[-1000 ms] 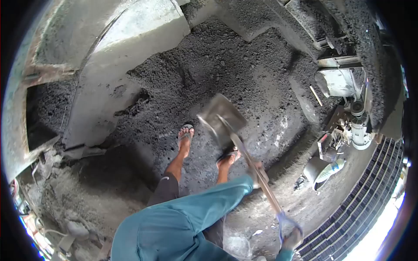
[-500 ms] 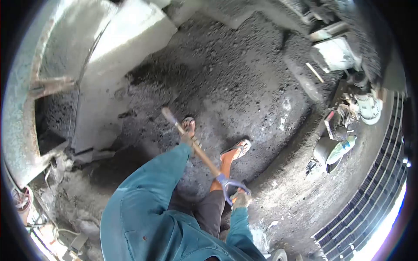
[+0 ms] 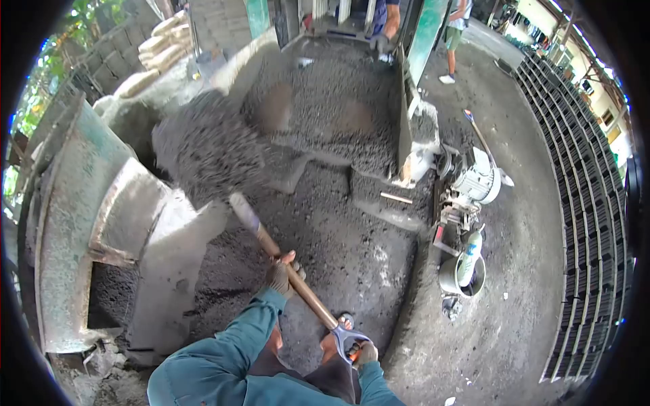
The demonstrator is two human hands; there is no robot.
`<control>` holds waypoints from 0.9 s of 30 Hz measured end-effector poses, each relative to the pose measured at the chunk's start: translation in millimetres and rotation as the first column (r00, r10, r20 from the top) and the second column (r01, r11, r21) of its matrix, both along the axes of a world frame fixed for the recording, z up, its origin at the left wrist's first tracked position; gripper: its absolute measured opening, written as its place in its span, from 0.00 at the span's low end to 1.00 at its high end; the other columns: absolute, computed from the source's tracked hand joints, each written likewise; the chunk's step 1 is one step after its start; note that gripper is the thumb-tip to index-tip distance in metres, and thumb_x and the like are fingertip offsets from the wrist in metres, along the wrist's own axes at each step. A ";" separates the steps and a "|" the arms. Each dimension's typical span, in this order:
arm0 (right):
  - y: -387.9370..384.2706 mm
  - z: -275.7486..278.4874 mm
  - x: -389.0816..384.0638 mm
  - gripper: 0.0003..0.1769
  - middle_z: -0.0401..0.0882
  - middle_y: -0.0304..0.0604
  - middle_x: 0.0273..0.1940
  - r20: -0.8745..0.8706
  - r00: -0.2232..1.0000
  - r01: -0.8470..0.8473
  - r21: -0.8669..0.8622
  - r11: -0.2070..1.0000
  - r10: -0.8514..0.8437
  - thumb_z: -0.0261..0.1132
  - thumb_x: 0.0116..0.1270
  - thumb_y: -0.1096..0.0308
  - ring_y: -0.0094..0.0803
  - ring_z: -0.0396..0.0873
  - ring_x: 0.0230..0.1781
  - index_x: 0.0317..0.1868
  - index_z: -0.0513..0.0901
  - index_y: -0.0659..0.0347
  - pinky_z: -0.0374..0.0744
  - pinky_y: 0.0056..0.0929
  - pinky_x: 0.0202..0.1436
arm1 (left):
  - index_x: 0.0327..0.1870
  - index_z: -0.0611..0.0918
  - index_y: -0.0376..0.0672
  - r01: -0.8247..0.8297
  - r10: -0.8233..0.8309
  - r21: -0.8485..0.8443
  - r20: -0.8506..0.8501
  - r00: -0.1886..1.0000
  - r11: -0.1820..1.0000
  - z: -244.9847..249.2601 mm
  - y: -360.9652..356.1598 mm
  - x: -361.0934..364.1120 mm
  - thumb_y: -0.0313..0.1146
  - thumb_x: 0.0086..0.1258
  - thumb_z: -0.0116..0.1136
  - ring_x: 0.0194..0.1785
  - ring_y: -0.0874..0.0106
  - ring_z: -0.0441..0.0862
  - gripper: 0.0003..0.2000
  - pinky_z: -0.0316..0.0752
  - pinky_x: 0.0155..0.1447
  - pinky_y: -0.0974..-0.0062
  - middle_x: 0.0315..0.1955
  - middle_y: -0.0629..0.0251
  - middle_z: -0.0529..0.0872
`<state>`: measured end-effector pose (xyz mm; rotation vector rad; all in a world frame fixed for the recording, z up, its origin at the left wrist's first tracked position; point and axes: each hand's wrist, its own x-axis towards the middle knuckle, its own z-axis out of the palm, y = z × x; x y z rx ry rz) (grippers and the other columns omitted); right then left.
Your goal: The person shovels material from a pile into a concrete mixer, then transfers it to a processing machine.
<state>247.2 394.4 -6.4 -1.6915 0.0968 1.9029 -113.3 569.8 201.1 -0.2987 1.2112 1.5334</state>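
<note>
Diagonally across the head view runs the shovel [image 3: 315, 300]. Its long axis climbs from the blue D-handle at the lower middle of the frame to the blade end at upper left. The shaft is pale wood, turning to grey metal near the top. The blade itself is hidden behind a blurred load of dark gravel mix [image 3: 210, 149], in the air at that end.

The left hand [image 3: 284, 274], gloved and coming out of a teal sleeve, has its grip closed round the middle of the shaft. The right hand [image 3: 365, 352] has its grip closed on the D-handle, low in the frame just above the person's knees.

The load hangs beside the rim of a big worn metal drum [image 3: 74, 203] that fills the left side, with a grey concrete slab [image 3: 169, 271] leaning against it. More of the same dark mix covers the floor [image 3: 352, 250] ahead, banked up into a walled bay at top centre.

To the right of the shaft the floor is open as far as an electric motor [image 3: 477, 183] and a bucket [image 3: 460, 274]. Beyond them, rows of dark blocks [image 3: 589, 203] line the right edge. Two other people [image 3: 389, 17] stand well apart at the top of the frame.
</note>
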 end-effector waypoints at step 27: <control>328.4 58.3 34.3 0.03 0.78 0.41 0.23 0.852 0.385 -0.693 0.013 0.721 0.354 0.66 0.58 0.73 0.33 0.78 0.23 0.31 0.83 0.62 0.77 0.34 0.28 | 0.24 0.68 0.51 0.058 0.320 -0.441 0.729 0.605 0.896 -355.9 165.1 97.7 0.48 0.80 0.44 0.18 0.74 0.68 0.20 0.66 0.21 0.66 0.17 0.73 0.67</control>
